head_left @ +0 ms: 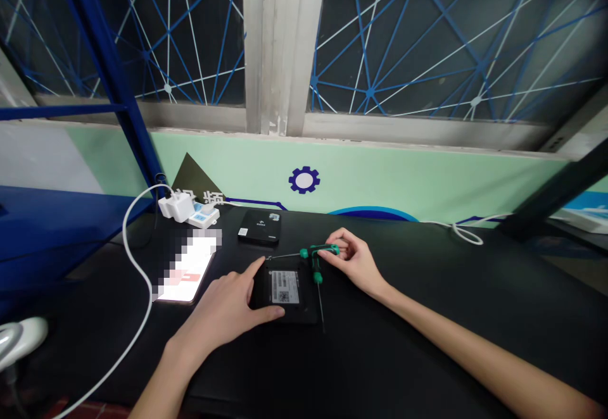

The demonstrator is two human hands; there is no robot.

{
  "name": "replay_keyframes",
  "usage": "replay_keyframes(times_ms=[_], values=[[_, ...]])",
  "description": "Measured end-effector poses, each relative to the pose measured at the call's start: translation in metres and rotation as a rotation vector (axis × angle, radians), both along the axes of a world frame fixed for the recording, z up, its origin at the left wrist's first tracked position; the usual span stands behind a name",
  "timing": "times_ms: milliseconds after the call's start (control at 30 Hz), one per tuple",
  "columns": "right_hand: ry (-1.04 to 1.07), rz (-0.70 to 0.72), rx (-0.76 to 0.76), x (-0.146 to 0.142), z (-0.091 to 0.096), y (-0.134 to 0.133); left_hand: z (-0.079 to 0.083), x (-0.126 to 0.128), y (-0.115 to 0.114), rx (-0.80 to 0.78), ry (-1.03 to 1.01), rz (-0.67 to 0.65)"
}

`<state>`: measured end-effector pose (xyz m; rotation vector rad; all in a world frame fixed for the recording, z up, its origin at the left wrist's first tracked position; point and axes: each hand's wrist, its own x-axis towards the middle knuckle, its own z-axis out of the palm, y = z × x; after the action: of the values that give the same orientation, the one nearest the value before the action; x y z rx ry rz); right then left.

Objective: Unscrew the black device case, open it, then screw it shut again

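Note:
A flat black box (306,308) lies on the table with a white printed label (285,287) facing up. My left hand (230,302) grips its left side, thumb on the near part and index finger stretched to the far left corner. Held in my right hand (354,257) is a green and black screwdriver (335,249), its shaft pointing left. The tip meets that same corner, close to my left index fingertip; any screw there is too small to make out. A second green and black screwdriver (318,277) lies along the box's right side, shaft toward me, partly hidden by the first handle.
Behind sits another black box (259,228). To the left are a phone (185,273) with a lit, partly blurred screen, a white power strip with a plug (178,206) and a white cable (142,266). A blue metal frame (137,140) stands at the left.

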<state>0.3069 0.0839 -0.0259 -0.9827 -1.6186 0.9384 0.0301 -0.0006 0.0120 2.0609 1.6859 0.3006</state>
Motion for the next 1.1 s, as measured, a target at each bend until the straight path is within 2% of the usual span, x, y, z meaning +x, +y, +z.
replay_keyframes(times_ms=[267,533,833,1100], values=[[0.126,-0.034,-0.071,0.001,0.001,0.004,0.002,-0.001,-0.002,0.012,-0.007,-0.014],[0.151,-0.068,-0.164,0.005,0.004,0.007,0.004,0.002,-0.003,0.014,0.009,0.002],[0.190,0.023,-0.174,0.011,0.001,0.007,-0.003,-0.001,-0.003,0.075,-0.011,-0.005],[0.134,0.013,-0.208,0.007,0.006,0.006,-0.001,0.001,-0.003,0.142,0.008,-0.021]])
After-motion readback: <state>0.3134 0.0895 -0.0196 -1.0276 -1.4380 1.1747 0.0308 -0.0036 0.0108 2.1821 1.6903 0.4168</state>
